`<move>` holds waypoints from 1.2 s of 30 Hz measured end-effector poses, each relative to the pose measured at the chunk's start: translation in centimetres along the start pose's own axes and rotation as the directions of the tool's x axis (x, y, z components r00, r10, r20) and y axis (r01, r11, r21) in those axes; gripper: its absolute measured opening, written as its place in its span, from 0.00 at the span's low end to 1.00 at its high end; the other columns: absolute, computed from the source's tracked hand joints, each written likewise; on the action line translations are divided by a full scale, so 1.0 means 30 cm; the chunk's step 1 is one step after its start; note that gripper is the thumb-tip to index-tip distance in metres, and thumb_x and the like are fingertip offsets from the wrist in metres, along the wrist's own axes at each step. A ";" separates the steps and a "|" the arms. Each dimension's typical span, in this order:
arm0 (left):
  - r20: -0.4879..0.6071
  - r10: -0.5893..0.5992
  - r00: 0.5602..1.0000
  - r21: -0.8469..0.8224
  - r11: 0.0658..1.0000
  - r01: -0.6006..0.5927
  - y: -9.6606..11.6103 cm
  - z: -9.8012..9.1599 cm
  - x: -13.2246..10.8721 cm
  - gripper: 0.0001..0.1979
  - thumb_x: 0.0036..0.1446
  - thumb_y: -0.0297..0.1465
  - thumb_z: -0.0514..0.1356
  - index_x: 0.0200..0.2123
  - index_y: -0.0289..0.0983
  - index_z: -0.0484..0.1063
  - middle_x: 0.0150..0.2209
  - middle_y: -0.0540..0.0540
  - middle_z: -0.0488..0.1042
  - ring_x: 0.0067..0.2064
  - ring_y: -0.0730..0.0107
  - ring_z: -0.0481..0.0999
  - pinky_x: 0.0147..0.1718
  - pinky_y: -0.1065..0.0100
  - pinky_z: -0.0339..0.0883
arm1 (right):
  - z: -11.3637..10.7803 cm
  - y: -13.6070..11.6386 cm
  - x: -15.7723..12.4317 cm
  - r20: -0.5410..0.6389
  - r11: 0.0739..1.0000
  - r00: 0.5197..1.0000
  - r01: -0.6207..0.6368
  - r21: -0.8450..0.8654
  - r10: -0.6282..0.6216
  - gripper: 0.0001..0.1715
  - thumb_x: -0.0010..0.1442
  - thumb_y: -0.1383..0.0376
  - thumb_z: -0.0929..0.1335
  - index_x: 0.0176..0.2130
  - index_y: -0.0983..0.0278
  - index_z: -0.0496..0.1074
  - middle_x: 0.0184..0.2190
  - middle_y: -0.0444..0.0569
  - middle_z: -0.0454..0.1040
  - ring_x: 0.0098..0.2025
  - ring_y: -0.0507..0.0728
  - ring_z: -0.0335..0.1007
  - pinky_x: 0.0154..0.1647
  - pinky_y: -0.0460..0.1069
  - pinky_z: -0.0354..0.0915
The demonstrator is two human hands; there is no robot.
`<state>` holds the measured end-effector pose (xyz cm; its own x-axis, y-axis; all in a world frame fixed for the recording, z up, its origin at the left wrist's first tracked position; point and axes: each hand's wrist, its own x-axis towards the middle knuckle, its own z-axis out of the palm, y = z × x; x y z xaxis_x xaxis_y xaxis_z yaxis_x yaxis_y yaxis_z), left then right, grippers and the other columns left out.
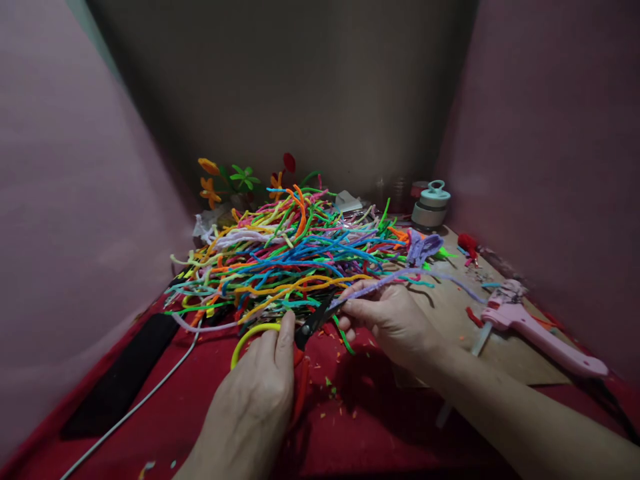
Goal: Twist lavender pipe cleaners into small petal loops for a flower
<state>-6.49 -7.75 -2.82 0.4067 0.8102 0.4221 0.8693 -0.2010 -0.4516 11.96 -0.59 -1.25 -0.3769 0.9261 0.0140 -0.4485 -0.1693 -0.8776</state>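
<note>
My left hand grips a pair of scissors with yellow and red handles and black blades pointing up and right. Between the fingertips of my right hand is a lavender pipe cleaner, whose long end arches off to the right. The scissor tips meet the near end of this pipe cleaner, close to my right fingers; whether the blades are closed on it I cannot tell. Just beyond both hands lies a big heap of pipe cleaners in many colours.
A pink glue gun rests on a brown board at the right. Behind it stands a jar with a mint lid. Pipe-cleaner flowers are at the back left. A black strip and a white cable lie on the red cloth.
</note>
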 end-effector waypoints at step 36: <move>0.038 0.028 0.999 -0.084 0.996 -0.025 0.009 0.008 -0.013 0.24 0.52 0.16 0.43 0.53 0.26 0.60 0.36 0.36 0.74 0.40 0.63 0.75 0.32 0.70 0.72 | -0.025 0.011 0.013 0.110 0.980 0.983 -0.158 0.119 0.145 0.04 0.43 0.70 0.70 0.24 0.71 0.72 0.18 0.47 0.71 0.18 0.48 0.65 0.18 0.43 0.62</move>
<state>-6.47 -7.97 -3.30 0.4200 0.8244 0.3793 0.8795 -0.2667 -0.3942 12.28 -0.03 -1.88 -0.5246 0.8491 -0.0614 -0.4767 -0.3527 -0.8052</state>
